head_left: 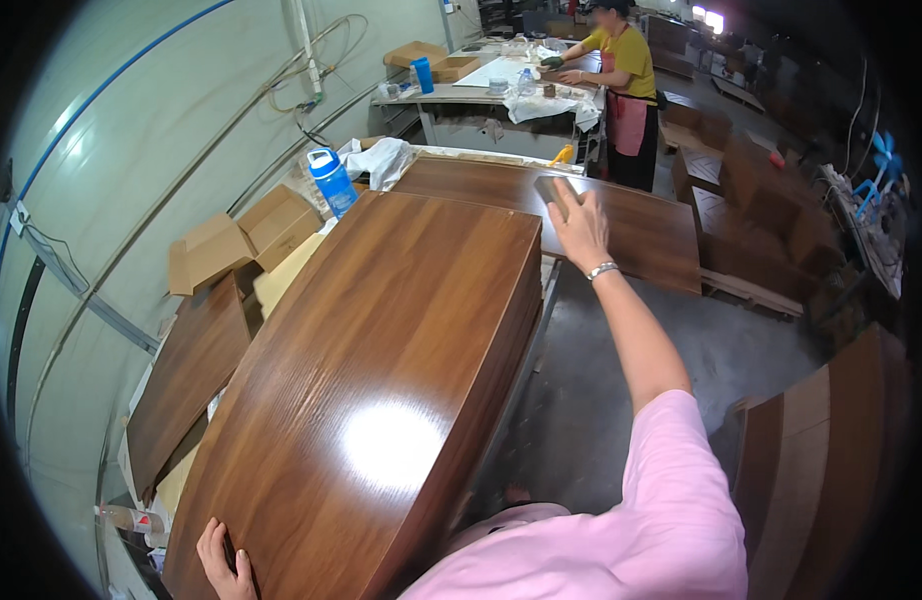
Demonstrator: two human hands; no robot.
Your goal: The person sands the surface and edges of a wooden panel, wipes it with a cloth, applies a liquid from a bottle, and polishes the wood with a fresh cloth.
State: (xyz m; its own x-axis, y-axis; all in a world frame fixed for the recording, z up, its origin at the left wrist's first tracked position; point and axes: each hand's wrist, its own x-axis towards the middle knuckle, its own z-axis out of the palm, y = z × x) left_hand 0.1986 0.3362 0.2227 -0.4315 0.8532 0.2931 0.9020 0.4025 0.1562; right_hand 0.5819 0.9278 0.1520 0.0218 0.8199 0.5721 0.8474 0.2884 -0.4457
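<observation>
A tall stack of dark brown wood-grain panels (351, 330) stands before me, a bright glare on its glossy top. Down at its near left end, my left hand (224, 565) rests with curled fingers; a narrow dark thing, too small to name, shows between fingers and thumb. My right arm reaches far forward. In my right hand (581, 228), a small grey-brown block (553, 190) is gripped, slightly blurred, over another wood-grain panel (641, 225) that lies crosswise beyond the stack. Whether the block touches that panel I cannot tell.
Left of the stack are an open cardboard box (206, 255), a leaning brown panel (186, 385) and a blue bottle (331, 182). Behind, a co-worker in a yellow shirt (631, 62) works at a cluttered table (451, 95). More panels (831, 450) stand at the right.
</observation>
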